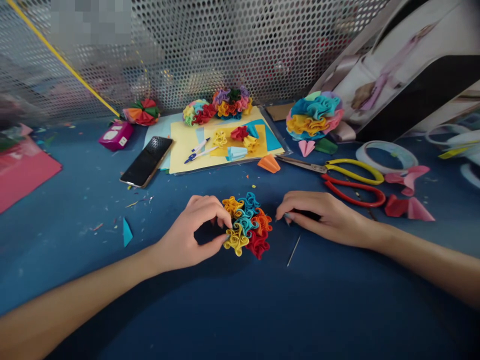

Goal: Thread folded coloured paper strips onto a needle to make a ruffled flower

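Note:
A cluster of curled paper flowers (245, 222) in yellow, orange, blue and red sits on the blue table in front of me. My left hand (200, 227) pinches its left side, with thumb and forefinger at the yellow curls. Just right of the cluster, apart from it, my right hand (315, 215) rests on the table with thumb and fingertips pressed together. Whatever it may hold is too small or hidden to make out. A thin metal needle (293, 251) lies on the table below the right hand.
Beyond my hands are scissors (352, 182) with yellow and red handles, a tape roll (388, 156), a phone (147, 161), and yellow paper sheets (180, 150) bearing folded pieces and a pair of compasses. A finished-looking paper ball (315, 116) stands near a perforated metal screen (210, 50).

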### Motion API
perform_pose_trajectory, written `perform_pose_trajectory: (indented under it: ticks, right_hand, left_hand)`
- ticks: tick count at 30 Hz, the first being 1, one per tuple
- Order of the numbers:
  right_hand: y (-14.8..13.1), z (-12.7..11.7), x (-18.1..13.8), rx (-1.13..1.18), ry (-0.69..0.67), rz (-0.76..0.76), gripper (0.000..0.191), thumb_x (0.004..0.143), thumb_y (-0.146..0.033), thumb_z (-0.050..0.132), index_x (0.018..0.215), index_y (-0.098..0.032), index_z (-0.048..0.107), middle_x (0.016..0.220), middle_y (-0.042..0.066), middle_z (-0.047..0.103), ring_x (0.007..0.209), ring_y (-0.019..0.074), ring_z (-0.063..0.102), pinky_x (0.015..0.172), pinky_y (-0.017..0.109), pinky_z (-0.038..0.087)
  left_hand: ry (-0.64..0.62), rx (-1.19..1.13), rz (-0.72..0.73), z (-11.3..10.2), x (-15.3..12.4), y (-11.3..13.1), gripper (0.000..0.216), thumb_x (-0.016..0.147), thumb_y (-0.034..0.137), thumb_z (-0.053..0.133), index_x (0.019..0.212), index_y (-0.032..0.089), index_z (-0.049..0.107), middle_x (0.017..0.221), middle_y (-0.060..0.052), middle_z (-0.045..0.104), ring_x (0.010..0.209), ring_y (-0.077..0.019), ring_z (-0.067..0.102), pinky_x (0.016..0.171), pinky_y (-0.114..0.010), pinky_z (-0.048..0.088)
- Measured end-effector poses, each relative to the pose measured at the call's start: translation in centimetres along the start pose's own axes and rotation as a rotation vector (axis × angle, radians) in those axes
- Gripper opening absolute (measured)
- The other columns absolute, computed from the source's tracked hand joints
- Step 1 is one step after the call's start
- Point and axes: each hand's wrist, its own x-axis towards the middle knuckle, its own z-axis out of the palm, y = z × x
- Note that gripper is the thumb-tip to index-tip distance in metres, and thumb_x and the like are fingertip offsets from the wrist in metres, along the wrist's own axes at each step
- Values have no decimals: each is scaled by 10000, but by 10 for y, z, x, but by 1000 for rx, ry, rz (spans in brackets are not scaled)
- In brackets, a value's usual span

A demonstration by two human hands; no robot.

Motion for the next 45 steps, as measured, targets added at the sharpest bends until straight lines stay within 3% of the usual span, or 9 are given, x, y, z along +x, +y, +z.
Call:
perform_pose_trajectory:
  ticks: [9, 19, 36, 45]
  right_hand:
    - [-5, 0, 2, -12, 11, 15, 217, 1041, -244, 459, 1034, -228, 676, 919, 56, 682, 779, 151, 664, 701, 242, 490]
    - [-4, 2, 1, -28, 13, 4, 204, 1041, -242, 464, 1041, -230, 667, 909, 43, 674, 777, 141, 662, 708, 233, 480]
    - [-8, 3, 2, -71, 36, -24, 199, 1031, -251, 468, 1015, -238, 666, 868, 35, 676, 750, 152, 657, 691, 250, 485]
    - [-10, 9, 0, -223, 131, -149, 199, 1002, -197, 502, 1065, -255, 681, 985, 67, 714, 928, 216, 670, 851, 353, 530]
  left_hand:
    - [151, -50, -132, 6, -6, -6, 394, 862, 123, 657, 1226, 234, 553, 957, -17, 604, 812, -151, 561, 796, -319, 470]
    - [176, -48, -48, 5, 0, -5, 213, 877, 89, 680, 1060, 199, 672, 987, -33, 632, 791, -123, 574, 765, -279, 504]
    - [226, -82, -27, 9, 4, -6, 133, 868, 118, 707, 982, 185, 686, 943, -40, 657, 747, -123, 585, 737, -292, 532]
    - [217, -41, -15, 10, -1, -1, 182, 878, 106, 692, 1032, 198, 662, 955, -27, 635, 741, -118, 563, 760, -288, 514]
